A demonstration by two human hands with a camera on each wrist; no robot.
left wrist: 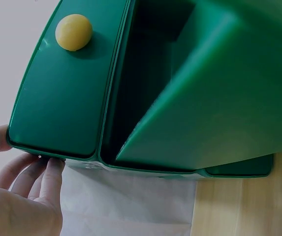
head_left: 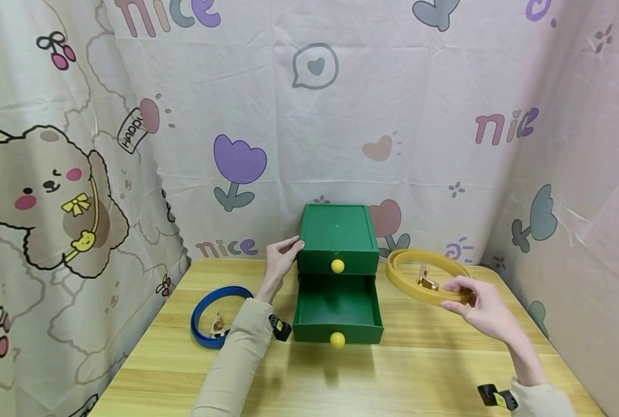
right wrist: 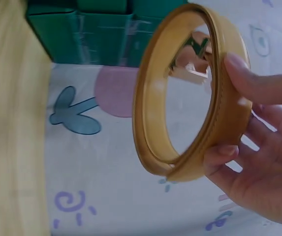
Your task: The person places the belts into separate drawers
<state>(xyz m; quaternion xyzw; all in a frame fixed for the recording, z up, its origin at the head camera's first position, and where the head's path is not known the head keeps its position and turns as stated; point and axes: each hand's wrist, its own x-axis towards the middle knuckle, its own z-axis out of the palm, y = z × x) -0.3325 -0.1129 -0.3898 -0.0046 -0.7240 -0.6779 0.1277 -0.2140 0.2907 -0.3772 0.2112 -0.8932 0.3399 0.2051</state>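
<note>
My left hand (head_left: pixel 280 262) grips the upper left corner of a small green drawer cabinet (head_left: pixel 337 226), its thumb at the top edge and its fingertips against the side, as the left wrist view shows. The cabinet's lower drawer (head_left: pixel 335 334) is pulled out, with no contents showing in it. Its upper drawer (head_left: pixel 315 263) is closed. To the right of the cabinet, my right hand (head_left: pixel 481 307) holds a coiled yellow belt (head_left: pixel 406 291) above the table, thumb and fingers pinching the band. A gold-coloured buckle (right wrist: pixel 192 66) shows inside the coil.
A coiled blue belt (head_left: pixel 201 307) with a metal buckle (head_left: pixel 218 327) lies on the wooden table (head_left: pixel 153 365), left of the cabinet and partly behind my left sleeve (head_left: pixel 241 353). Yellow round knobs (head_left: pixel 337 340) stick out from both drawer fronts. A printed curtain (head_left: pixel 320 127) hangs behind and at the sides.
</note>
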